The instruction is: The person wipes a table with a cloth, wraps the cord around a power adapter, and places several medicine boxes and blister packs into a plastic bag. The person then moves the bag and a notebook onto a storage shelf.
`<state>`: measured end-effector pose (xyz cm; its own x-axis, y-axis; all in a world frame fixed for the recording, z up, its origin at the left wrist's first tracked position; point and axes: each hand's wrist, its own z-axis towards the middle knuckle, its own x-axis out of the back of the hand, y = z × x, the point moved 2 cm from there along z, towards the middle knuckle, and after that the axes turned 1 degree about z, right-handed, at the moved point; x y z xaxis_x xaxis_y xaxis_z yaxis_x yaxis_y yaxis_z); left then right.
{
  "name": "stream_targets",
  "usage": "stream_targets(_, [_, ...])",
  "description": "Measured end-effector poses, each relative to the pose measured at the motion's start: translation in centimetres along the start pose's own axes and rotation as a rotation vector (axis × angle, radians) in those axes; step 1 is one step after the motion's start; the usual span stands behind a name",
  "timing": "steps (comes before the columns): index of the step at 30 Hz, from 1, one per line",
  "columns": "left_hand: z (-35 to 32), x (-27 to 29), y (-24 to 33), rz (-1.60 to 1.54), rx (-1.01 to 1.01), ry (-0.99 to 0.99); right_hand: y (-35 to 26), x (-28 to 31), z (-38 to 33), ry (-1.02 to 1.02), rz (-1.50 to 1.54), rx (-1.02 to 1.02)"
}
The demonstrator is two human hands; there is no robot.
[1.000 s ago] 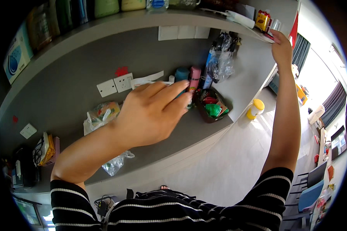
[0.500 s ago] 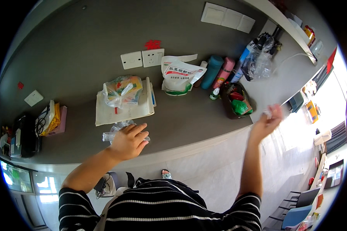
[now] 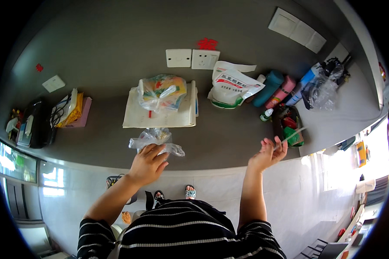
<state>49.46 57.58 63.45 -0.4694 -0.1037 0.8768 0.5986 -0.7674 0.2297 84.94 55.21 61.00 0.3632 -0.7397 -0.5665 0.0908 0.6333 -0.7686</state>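
My left hand (image 3: 148, 164) lies over the near edge of a crumpled clear plastic bag (image 3: 156, 137) close to the counter's front edge. Its fingers are stretched out and the thumb stands apart. Something small and yellowish shows through the bag. Off to the right, my right hand (image 3: 268, 156) is raised near the counter's front edge, with fingers bent around a thin, pale, stick-like strip (image 3: 293, 135). The strip's free end points up and right, across a dark basket (image 3: 278, 129) holding red and green items. What the strip is cannot be made out.
Behind the bag lies a paper stack (image 3: 132, 113) topped by a plastic-wrapped colourful packet (image 3: 162, 93). A white-and-green pouch (image 3: 231, 86), a teal bottle (image 3: 269, 88), a pink bottle (image 3: 281, 92) and a small green bottle (image 3: 266, 115) stand right of it. Boxes (image 3: 75, 112) sit at left.
My right hand has come in leftward from beyond the counter's right end, and the strip now shows plainly in it. The view has turned; my left hand remains at the plastic bag.
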Motion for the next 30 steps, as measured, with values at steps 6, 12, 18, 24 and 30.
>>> stream_targets(6, [-3.4, -0.9, -1.9, 0.021, 0.044, 0.072, -0.2, 5.4, 3.3, 0.049, -0.056, -0.002])
stream_targets(12, [-2.5, -1.2, -1.0, -0.032, -0.066, 0.091, -8.3, 4.2, 5.1, -0.106, -0.093, 0.005])
stream_targets(18, [-0.1, -1.0, -0.2, -0.08, -0.202, 0.19, -24.9, -3.8, 5.6, -0.089, 0.159, 0.167])
stream_targets(24, [0.3, -0.5, 0.6, -0.129, -0.251, 0.231, -35.3, -9.0, 12.3, -0.134, 0.293, 0.582])
stream_targets(30, [-0.5, 0.0, 0.4, -0.145, -0.232, 0.266, -43.5, -10.3, 19.5, 0.016, 0.473, 0.856])
